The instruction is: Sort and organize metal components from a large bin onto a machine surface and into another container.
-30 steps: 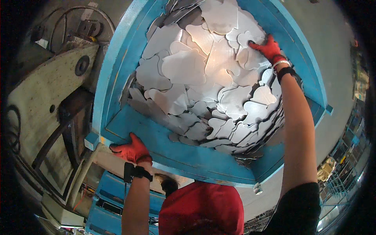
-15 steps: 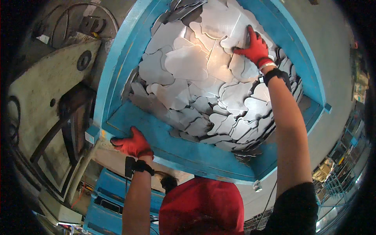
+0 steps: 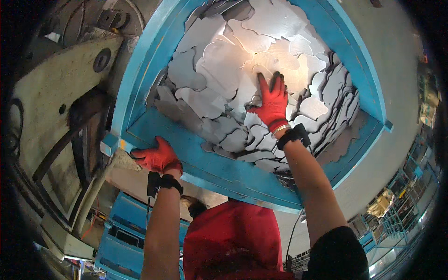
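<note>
A large blue metal bin [image 3: 219, 161] holds a heap of flat grey sheet-metal cutouts [image 3: 210, 100] with wavy outlines. My right hand [image 3: 270, 102], in a red glove with a black wrist strap, lies flat with fingers spread on the cutouts near the middle of the heap. My left hand [image 3: 156, 156], also in a red glove, grips the bin's near rim close to its left corner. The brightly lit pieces [image 3: 275, 51] lie at the far side of the bin.
A big cream-coloured machine [image 3: 51, 126] with dark openings stands to the left of the bin. Another blue container [image 3: 123, 233] sits below, near my body. Grey floor [image 3: 406, 93] runs along the right, with racks of stock [image 3: 401, 205] at the lower right.
My right hand has moved from the heap's right edge toward its middle and now rests flat there. My left hand has stayed on the bin rim.
</note>
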The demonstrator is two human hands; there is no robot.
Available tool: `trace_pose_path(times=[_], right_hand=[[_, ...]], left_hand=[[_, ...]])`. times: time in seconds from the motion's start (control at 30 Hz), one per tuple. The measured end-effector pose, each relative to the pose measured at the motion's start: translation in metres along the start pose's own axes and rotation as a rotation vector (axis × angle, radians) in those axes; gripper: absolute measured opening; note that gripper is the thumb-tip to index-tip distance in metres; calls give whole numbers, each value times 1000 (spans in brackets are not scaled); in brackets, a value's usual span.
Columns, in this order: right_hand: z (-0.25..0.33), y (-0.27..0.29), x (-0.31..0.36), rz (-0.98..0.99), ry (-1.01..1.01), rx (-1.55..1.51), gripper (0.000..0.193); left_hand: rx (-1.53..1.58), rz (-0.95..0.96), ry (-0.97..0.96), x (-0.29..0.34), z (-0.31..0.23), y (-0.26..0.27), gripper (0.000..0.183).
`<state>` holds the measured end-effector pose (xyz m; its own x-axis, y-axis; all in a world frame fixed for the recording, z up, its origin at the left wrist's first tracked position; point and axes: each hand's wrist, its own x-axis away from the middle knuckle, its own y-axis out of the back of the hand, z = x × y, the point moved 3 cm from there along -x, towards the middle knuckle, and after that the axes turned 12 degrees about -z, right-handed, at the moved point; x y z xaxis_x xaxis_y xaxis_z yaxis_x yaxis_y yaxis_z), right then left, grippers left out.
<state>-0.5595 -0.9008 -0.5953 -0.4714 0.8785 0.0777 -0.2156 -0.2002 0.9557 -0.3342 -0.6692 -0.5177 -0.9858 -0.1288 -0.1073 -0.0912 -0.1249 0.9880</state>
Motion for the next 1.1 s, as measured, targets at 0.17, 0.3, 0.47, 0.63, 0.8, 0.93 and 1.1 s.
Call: trace_pose_path(times=[0.17,0.3,0.47,0.63,0.8,0.93,1.1], right_hand=[[34,-8,12,30,137,27,103],[34,-14,1,38,208,-48,101],[34,-8,-16,202,330,4,80],[52,-18,-8,537,377,25,72],[39,-1,-6,716,363,-65,76],[35,-10,-1,692,364,55,68],[28,-14,4,573,221,-8,55]], left_hand=[[48,-12,-20,0,1,-2,89],[42,-160,-36,1,2,-6,75],[85,6,23,0,0,-1,87],[16,-45,16,0,-3,3,87],[-10,-113,-31,-1,3,-3,89],[33,-70,6,-1,3,-3,90],[37,-106,3,-2,7,-9,90]])
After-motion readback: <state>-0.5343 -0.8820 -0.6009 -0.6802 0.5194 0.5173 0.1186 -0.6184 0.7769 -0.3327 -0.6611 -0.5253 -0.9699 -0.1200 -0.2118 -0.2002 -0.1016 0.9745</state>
